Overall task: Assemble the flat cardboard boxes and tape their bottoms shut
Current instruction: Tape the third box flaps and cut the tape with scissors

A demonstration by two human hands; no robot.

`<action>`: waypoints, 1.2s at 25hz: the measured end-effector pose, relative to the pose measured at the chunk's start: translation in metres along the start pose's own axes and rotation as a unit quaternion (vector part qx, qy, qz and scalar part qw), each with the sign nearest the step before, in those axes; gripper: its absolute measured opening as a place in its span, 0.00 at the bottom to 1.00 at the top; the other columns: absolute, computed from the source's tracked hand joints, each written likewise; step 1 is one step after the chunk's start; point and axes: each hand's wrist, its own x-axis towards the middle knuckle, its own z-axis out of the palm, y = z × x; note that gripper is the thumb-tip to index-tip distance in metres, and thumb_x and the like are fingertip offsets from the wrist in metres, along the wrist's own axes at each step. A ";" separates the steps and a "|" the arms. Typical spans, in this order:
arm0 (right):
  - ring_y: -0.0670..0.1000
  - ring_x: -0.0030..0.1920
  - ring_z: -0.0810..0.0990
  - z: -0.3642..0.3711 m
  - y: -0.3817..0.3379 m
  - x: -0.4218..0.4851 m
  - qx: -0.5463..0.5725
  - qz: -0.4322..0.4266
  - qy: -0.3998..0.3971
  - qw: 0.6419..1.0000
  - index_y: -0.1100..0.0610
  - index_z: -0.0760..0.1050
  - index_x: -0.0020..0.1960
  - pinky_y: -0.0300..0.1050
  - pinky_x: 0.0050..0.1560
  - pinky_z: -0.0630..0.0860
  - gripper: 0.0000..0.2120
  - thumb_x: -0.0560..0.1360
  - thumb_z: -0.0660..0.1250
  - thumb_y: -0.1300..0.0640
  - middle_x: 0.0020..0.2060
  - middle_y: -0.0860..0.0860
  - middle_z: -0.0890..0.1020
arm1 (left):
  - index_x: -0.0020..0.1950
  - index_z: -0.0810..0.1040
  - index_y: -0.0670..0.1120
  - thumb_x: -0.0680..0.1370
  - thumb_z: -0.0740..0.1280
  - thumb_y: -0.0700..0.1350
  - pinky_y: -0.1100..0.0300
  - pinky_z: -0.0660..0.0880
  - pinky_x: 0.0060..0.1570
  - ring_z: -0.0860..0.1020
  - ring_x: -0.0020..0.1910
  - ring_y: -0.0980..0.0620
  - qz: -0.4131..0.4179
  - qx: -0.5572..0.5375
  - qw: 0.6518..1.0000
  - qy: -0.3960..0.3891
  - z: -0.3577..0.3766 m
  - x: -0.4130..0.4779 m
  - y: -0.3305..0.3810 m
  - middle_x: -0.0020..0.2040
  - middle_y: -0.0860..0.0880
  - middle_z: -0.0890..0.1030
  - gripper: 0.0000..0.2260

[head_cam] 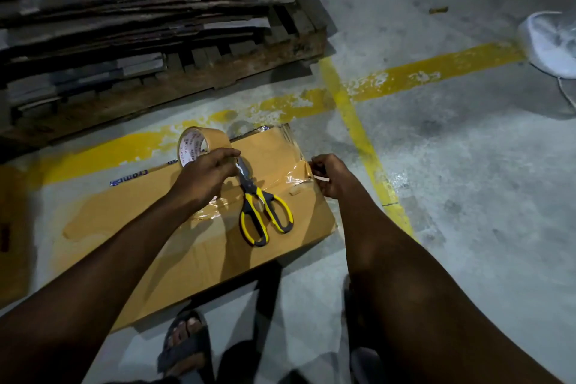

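Now, your left hand (205, 174) grips tape roll (199, 145), right hand (328, 179) pinches tape end (304, 170); pull taut, press onto box (212, 246).

Dim overall; near-black at 10 o'clock over stacked cardboard (124, 9). Brightest on floor (467, 165) toward 3 o'clock. Glare off tape film (293, 178) near centre. Forearms (93, 274) underexposed, soft at 6 o'clock. Wide-angle bending at edges.

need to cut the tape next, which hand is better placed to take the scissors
Probably left: the left hand holding the tape roll lies over the blades of the scissors, while the right hand pinches the tape end at the box edge.
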 end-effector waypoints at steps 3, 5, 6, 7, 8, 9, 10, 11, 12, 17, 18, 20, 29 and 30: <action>0.52 0.35 0.77 -0.006 0.002 0.002 0.001 -0.010 -0.018 1.000 0.60 0.77 0.43 0.42 0.33 0.73 0.04 0.75 0.65 0.62 0.33 0.52 0.77 | 0.60 0.79 0.54 0.73 0.66 0.48 0.57 0.73 0.41 0.79 0.49 0.35 -0.002 -0.007 1.000 -0.011 0.001 -0.001 0.002 0.49 0.49 0.82 0.16; 0.52 0.35 0.77 -0.008 0.003 0.002 -0.013 -0.020 -0.023 0.999 0.61 0.78 0.44 0.41 0.30 0.74 0.03 0.76 0.67 0.64 0.33 0.53 0.78 | 0.61 0.79 0.53 0.74 0.66 0.46 0.57 0.73 0.41 0.80 0.48 0.35 -0.008 -0.010 1.000 -0.010 0.002 -0.001 0.002 0.49 0.48 0.82 0.15; 0.52 0.33 0.76 -0.008 0.003 0.002 -0.021 -0.030 -0.022 0.999 0.61 0.78 0.42 0.40 0.28 0.73 0.04 0.76 0.67 0.65 0.33 0.54 0.78 | 0.62 0.78 0.52 0.74 0.66 0.46 0.58 0.72 0.40 0.80 0.47 0.35 -0.011 -0.008 1.000 -0.012 0.002 -0.001 0.002 0.49 0.47 0.82 0.15; 0.52 0.31 0.74 -0.007 0.004 0.003 -0.038 -0.051 -0.014 0.998 0.61 0.77 0.39 0.38 0.26 0.70 0.07 0.76 0.67 0.66 0.31 0.54 0.76 | 0.62 0.78 0.52 0.73 0.66 0.47 0.58 0.72 0.40 0.80 0.46 0.35 -0.012 -0.008 1.000 -0.014 0.003 -0.002 0.002 0.49 0.47 0.82 0.17; 0.52 0.28 0.72 -0.006 0.006 0.005 -0.060 -0.083 -0.008 0.995 0.60 0.76 0.37 0.36 0.23 0.67 0.10 0.76 0.66 0.67 0.29 0.55 0.74 | 0.61 0.78 0.52 0.70 0.66 0.50 0.59 0.71 0.40 0.80 0.45 0.35 -0.011 -0.009 1.000 -0.016 0.003 -0.002 0.002 0.49 0.47 0.82 0.19; 0.52 0.26 0.69 -0.005 0.006 0.007 -0.095 -0.115 0.000 0.989 0.60 0.75 0.35 0.35 0.22 0.64 0.12 0.77 0.65 0.67 0.28 0.56 0.72 | 0.61 0.79 0.53 0.67 0.64 0.52 0.59 0.71 0.40 0.80 0.45 0.37 -0.011 -0.009 1.000 -0.017 0.003 -0.002 0.003 0.49 0.47 0.82 0.22; 0.51 0.24 0.67 -0.003 0.007 0.010 -0.137 -0.144 0.005 0.980 0.60 0.74 0.35 0.35 0.22 0.62 0.12 0.77 0.65 0.67 0.27 0.56 0.70 | 0.61 0.79 0.53 0.66 0.63 0.53 0.60 0.71 0.40 0.80 0.46 0.39 -0.011 -0.009 1.000 -0.017 0.003 -0.002 0.002 0.50 0.48 0.82 0.24; 0.51 0.24 0.66 -0.001 0.006 0.013 -0.180 -0.166 0.013 0.970 0.60 0.73 0.35 0.37 0.24 0.63 0.13 0.78 0.64 0.66 0.28 0.56 0.70 | 0.61 0.79 0.53 0.66 0.62 0.53 0.60 0.71 0.40 0.80 0.46 0.41 -0.010 -0.008 1.000 -0.016 0.002 -0.002 0.001 0.50 0.49 0.82 0.24; 0.51 0.26 0.69 0.000 0.004 0.016 -0.215 -0.182 0.025 0.959 0.59 0.73 0.34 0.42 0.26 0.67 0.13 0.77 0.64 0.66 0.29 0.57 0.71 | 0.61 0.79 0.53 0.66 0.63 0.53 0.61 0.70 0.39 0.79 0.47 0.43 -0.012 -0.009 1.000 -0.015 0.002 -0.002 0.000 0.51 0.49 0.81 0.24; 0.54 0.37 0.76 0.002 0.001 0.028 -0.306 -0.220 0.067 0.924 0.54 0.72 0.34 0.49 0.37 0.76 0.14 0.75 0.63 0.67 0.35 0.55 0.77 | 0.61 0.78 0.52 0.77 0.64 0.42 0.63 0.68 0.36 0.76 0.44 0.47 -0.006 -0.015 1.000 -0.008 0.000 0.001 -0.007 0.50 0.47 0.81 0.13; 0.53 0.36 0.74 0.003 0.006 0.030 -0.295 -0.223 0.067 0.927 0.53 0.72 0.35 0.46 0.34 0.73 0.14 0.76 0.63 0.66 0.34 0.53 0.75 | 0.61 0.78 0.52 0.78 0.64 0.42 0.63 0.68 0.36 0.76 0.44 0.47 -0.005 -0.014 1.000 -0.009 0.000 0.002 -0.009 0.49 0.47 0.81 0.13; 0.53 0.39 0.74 0.006 0.016 0.034 -0.274 -0.238 0.080 0.928 0.51 0.71 0.36 0.45 0.39 0.70 0.13 0.77 0.65 0.64 0.33 0.50 0.75 | 0.61 0.78 0.52 0.78 0.64 0.41 0.62 0.69 0.36 0.76 0.43 0.47 -0.004 -0.015 1.000 -0.009 -0.001 0.002 -0.010 0.47 0.48 0.81 0.13; 0.59 0.50 0.80 -0.008 0.028 0.030 -0.346 -0.287 0.212 0.868 0.62 0.79 0.53 0.46 0.48 0.72 0.09 0.76 0.70 0.57 0.48 0.60 0.83 | 0.61 0.78 0.52 0.77 0.65 0.43 0.66 0.70 0.34 0.77 0.43 0.45 -0.009 -0.017 1.000 -0.010 -0.003 0.008 -0.016 0.42 0.54 0.80 0.13; 0.60 0.49 0.81 -0.007 0.027 0.022 -0.321 -0.304 0.243 0.863 0.63 0.80 0.50 0.44 0.45 0.71 0.08 0.78 0.67 0.58 0.46 0.60 0.84 | 0.60 0.78 0.52 0.74 0.66 0.46 0.62 0.70 0.36 0.78 0.42 0.41 -0.008 -0.020 1.000 -0.012 -0.003 0.007 -0.014 0.42 0.53 0.81 0.14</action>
